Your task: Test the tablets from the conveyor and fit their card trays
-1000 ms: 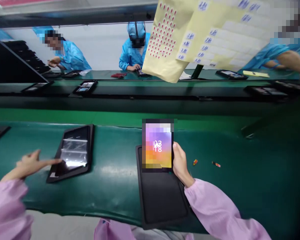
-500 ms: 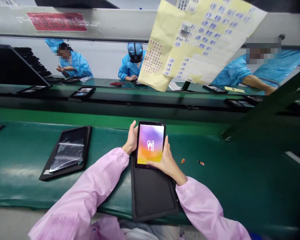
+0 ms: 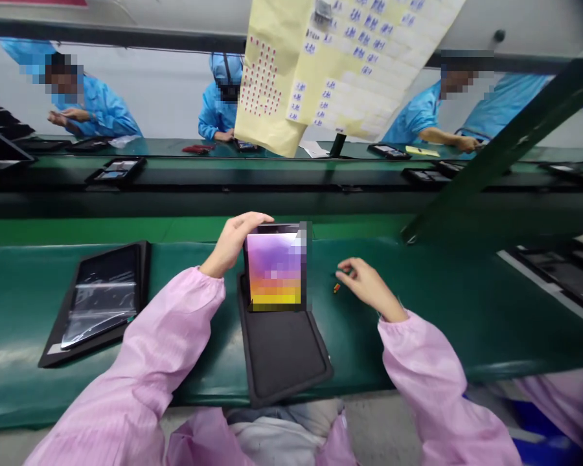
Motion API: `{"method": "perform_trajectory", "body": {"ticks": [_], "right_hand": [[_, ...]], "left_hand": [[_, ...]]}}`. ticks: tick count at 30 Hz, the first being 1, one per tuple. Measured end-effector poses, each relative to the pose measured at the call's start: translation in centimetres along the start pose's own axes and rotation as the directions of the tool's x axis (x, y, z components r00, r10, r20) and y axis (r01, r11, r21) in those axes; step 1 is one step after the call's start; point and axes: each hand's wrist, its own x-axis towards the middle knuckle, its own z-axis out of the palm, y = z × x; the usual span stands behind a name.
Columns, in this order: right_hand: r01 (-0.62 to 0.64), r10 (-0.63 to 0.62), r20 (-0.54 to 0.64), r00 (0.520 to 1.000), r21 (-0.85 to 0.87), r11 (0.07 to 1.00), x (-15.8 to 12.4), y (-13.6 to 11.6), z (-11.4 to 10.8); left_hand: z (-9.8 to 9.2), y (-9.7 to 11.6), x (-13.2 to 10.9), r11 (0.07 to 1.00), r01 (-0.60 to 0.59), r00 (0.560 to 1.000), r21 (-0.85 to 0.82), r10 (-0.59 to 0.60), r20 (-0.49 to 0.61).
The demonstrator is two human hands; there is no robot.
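L hand (image 3: 233,244) grips tablet (image 3: 274,259) at top-L; R hand (image 3: 368,285), R of tablet, bent by tiny card (image 3: 337,288), can't tell if pinching. Best: L firm, tablet steady.

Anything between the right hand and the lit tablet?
Nothing visible stands between the right hand and the lit tablet. The small red-and-yellow piece lies beside that hand.

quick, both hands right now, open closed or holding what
Left hand: closed on the lit tablet, upper left corner.
Right hand: half curled near a small red-and-yellow piece; whether it holds anything cannot be told.
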Motion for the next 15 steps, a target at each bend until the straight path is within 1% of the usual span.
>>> {"method": "perform_trajectory", "body": {"ticks": [2,4,6,8,10,12,13,15], "right_hand": [[-0.081,0.082,0.045,0.996,-0.042,0.996,-1.9,2.0,0.7],[-0.143,0.146,0.038,0.989,-0.066,0.987,-2.7,3.2,1.6],[-0.185,0.188,0.037,0.982,-0.066,0.980,-2.7,3.5,2.3],[-0.203,0.205,0.074,0.976,-0.032,0.979,-2.0,3.4,2.4],[-0.195,0.188,0.142,0.972,0.040,0.980,-1.3,2.7,1.8],[-0.165,0.135,0.204,0.969,0.135,0.977,-0.7,1.1,0.5],[-0.144,0.102,0.219,0.970,0.183,0.973,-0.5,-0.1,-0.4],[-0.061,0.001,0.201,0.980,0.291,0.955,-0.1,-3.6,-2.2]], "left_hand": [[-0.1,1.4,0.2,0.982,-0.051,0.997,0.184,0.039,0.069],[0.0,2.5,0.1,0.944,-0.090,0.989,0.317,0.048,0.139],[0.3,3.2,-0.2,0.909,-0.131,0.980,0.395,0.058,0.192],[0.6,3.5,-0.9,0.898,-0.153,0.977,0.413,0.075,0.199],[1.0,3.4,-1.7,0.915,-0.154,0.984,0.373,0.106,0.144],[1.4,3.2,-2.6,0.942,-0.144,0.990,0.304,0.133,0.057],[1.6,3.1,-3.0,0.951,-0.146,0.989,0.272,0.148,0.013],[1.9,2.9,-3.6,0.960,-0.161,0.981,0.227,0.182,-0.073]]}}
